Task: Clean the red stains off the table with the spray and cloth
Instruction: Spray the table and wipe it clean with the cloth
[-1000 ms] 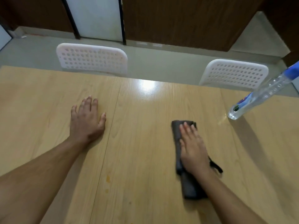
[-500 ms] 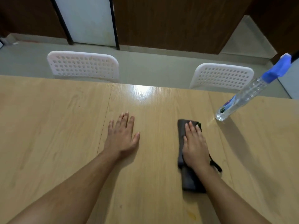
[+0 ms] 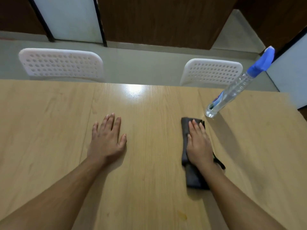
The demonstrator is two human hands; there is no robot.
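Head view: my right hand presses flat, fingers straight, on the folded dark cloth to wipe the tabletop. My left hand rests open, bracing me. The spray bottle stands just beyond the cloth; an orange-looking stain lies nearer me, likely next.

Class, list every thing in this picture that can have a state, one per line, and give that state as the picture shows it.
left hand: flat on the table, fingers straight, holding nothing
right hand: flat, pressing on the cloth
cloth: dark, folded, lying on the table under the right hand
spray bottle: standing on the table, untouched, blue head on
table: an orange stain near the front edge
two white chairs: unoccupied
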